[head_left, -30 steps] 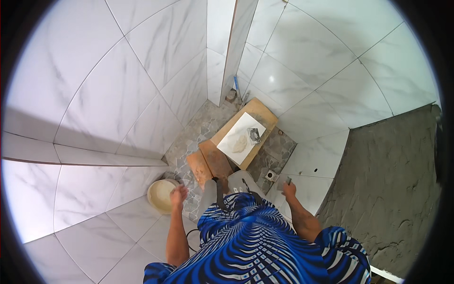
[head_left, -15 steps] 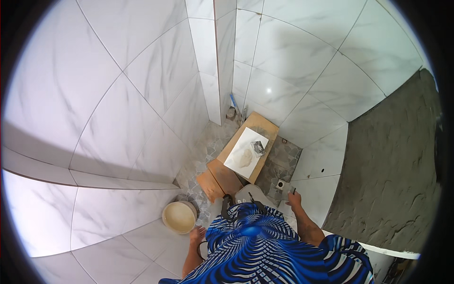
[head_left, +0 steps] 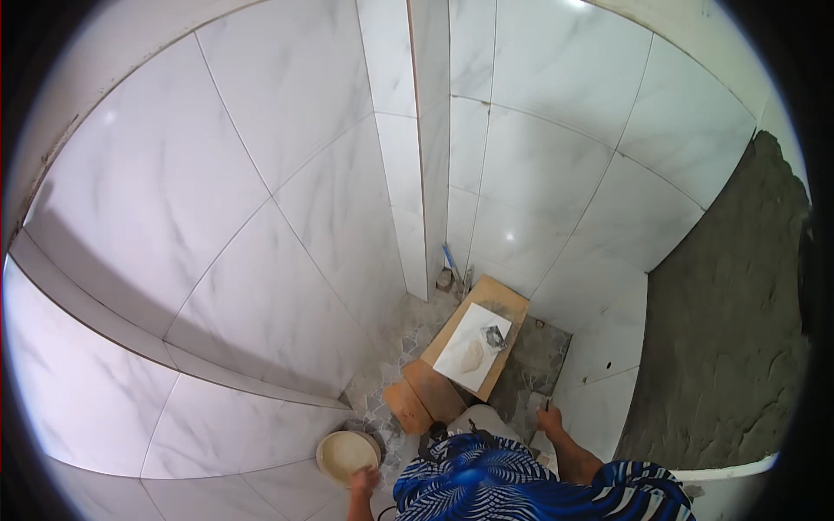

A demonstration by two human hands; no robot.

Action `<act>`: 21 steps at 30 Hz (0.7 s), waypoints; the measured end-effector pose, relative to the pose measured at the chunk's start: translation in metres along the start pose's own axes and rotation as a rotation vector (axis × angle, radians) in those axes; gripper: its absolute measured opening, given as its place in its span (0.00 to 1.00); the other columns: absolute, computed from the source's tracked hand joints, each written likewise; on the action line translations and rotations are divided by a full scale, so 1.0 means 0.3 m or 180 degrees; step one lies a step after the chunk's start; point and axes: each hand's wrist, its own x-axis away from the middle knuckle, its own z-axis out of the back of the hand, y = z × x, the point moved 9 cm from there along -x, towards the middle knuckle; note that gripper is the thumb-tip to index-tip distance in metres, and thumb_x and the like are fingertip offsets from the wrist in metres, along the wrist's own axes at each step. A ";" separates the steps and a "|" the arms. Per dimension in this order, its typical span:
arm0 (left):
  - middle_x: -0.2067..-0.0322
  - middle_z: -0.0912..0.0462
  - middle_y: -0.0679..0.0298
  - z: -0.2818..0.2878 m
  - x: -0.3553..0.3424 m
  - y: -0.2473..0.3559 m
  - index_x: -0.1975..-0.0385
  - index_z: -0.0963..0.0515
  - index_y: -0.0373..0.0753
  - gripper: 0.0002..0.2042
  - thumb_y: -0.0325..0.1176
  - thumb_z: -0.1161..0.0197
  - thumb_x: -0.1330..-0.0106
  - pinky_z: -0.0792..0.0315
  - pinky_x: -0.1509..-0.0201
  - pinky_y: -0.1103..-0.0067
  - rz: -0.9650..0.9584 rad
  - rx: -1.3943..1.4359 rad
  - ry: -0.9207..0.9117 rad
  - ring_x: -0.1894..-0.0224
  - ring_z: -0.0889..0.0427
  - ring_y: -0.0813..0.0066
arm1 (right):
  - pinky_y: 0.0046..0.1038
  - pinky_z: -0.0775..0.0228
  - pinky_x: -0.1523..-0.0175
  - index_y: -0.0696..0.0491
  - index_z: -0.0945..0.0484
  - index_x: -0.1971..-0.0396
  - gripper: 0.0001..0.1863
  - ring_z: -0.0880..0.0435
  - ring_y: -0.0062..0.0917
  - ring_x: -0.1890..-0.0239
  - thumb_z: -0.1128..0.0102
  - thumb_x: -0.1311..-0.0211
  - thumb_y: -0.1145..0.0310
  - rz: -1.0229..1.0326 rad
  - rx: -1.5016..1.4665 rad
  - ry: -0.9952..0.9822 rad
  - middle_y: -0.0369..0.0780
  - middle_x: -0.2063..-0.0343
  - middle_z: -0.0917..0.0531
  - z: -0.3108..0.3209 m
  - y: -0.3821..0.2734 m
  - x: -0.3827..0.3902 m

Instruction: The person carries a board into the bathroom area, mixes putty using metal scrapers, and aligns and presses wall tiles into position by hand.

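My right hand is closed round a small tool, apparently a putty knife, with a dark handle and a pale flat blade. It hangs low beside the tiled wall on the right. At the lower left, my left hand reaches the near rim of a round bucket with pale cream contents. Its fingers are somewhat blurred but look stretched out, with nothing seen in them. Ahead of me a white tile piece lies on a wooden board, carrying a patch of beige paste and a small greyish metallic object.
Marbled tiles cover the left wall and back wall. Grey rough mortar coats part of the right wall. A blue-handled tool leans in the corner. Brown slabs lie on the patterned floor.
The view has tilted upward, so the scene sits lower. My left hand has moved from beside the bucket to its near rim. My right hand keeps hold of the putty knife.
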 end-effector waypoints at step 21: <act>0.74 0.20 0.56 0.029 -0.076 0.008 0.65 0.23 0.41 0.10 0.38 0.46 0.39 0.30 0.75 0.72 -0.0061 -0.1237 -0.0399 0.72 0.19 0.67 | 0.35 0.28 0.68 0.65 0.23 0.65 0.18 0.19 0.34 0.75 0.43 0.46 0.63 0.0257 -0.0342 0.0217 0.48 0.73 0.19 -0.044 0.050 0.058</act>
